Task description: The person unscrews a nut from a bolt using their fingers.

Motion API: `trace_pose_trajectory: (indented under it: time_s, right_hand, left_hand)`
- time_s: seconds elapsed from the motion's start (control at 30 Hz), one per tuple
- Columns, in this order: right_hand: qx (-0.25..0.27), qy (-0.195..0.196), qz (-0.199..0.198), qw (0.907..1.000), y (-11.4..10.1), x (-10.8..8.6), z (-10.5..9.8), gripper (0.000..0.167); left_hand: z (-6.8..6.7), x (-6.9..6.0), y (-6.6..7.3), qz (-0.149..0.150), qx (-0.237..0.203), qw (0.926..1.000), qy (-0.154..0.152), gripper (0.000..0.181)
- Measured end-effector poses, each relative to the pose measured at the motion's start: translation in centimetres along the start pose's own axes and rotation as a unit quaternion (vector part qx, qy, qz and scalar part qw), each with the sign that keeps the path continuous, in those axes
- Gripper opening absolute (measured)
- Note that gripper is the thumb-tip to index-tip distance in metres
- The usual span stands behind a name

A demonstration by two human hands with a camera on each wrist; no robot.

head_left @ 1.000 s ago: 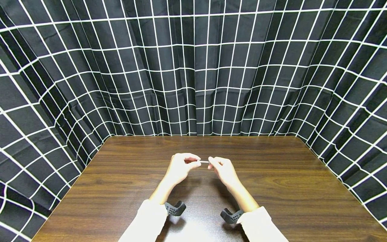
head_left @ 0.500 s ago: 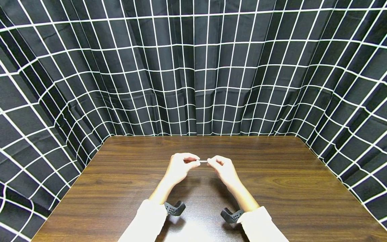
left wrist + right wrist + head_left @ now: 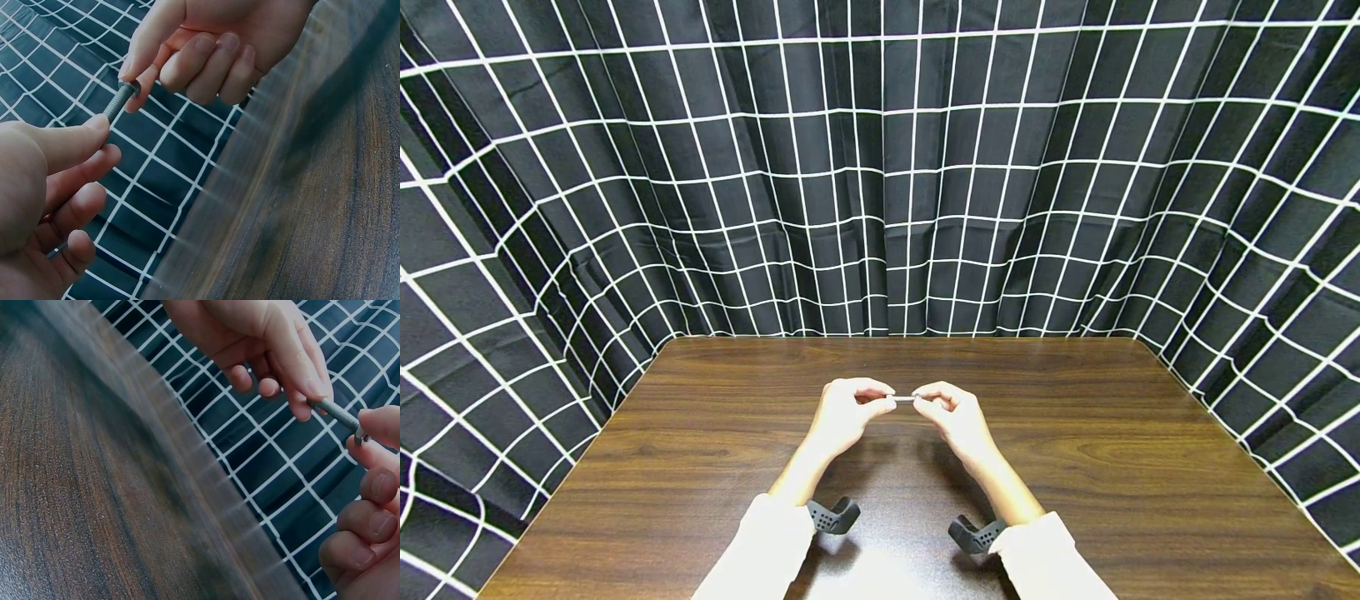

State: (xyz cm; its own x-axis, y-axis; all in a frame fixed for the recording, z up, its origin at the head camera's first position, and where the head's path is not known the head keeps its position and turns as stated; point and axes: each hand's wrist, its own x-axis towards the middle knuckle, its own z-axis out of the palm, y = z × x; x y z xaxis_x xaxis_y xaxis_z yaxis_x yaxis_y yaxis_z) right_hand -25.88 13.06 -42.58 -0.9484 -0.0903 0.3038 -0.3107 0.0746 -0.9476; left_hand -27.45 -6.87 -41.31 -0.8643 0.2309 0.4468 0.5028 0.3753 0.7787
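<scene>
Between my two hands, above the table, a grey metal bolt [image 3: 904, 398] is held roughly level in the head view. Its threaded shank [image 3: 117, 105] shows clearly in the left wrist view. My left hand [image 3: 841, 414] pinches one end of it between thumb and index finger, which hide that tip. At the other end, my right hand [image 3: 961, 423] pinches a wider, dark metal piece [image 3: 360, 435] with thumb and index finger. Whether this piece is the bolt's head or a nut, I cannot tell. The right hand's other fingers are curled in the left wrist view.
Below the hands spreads a brown wood-grain table [image 3: 700, 442]. A black curtain with a white grid [image 3: 895, 192] surrounds its back and sides. Dark wrist mounts [image 3: 835, 517] sit by both light sleeves [image 3: 767, 546].
The fingers of my right hand have shifted their pinch at the bolt's end, and that hand has moved slightly left and up. My left hand has stayed nearly still, holding the bolt.
</scene>
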Motion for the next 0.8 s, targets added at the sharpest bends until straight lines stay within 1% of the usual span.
trace_pose_trajectory:
  time_s: [0.27,0.5,0.63,0.8]
  right_hand:
    - [0.007,-0.010,-0.019,0.9997,0.24,0.02,-0.15,0.022]
    - [0.009,-0.015,-0.048,0.9987,0.22,0.04,-0.16,0.026]
    - [0.008,-0.017,-0.059,0.9981,0.24,0.07,-0.21,0.027]
    - [-0.005,-0.015,-0.062,0.9979,0.28,0.11,-0.25,0.028]
  left_hand:
    - [-0.01,0.05,-0.06,-0.003,-0.002,1.0000,0.001,0.014]
    - [-0.12,0.02,0.06,-0.013,0.005,0.9999,0.007,0.012]
    - [-0.13,0.02,0.09,-0.012,0.005,0.9999,0.007,0.012]
    - [-0.06,0.03,-0.03,-0.006,0.008,0.9999,0.006,0.012]
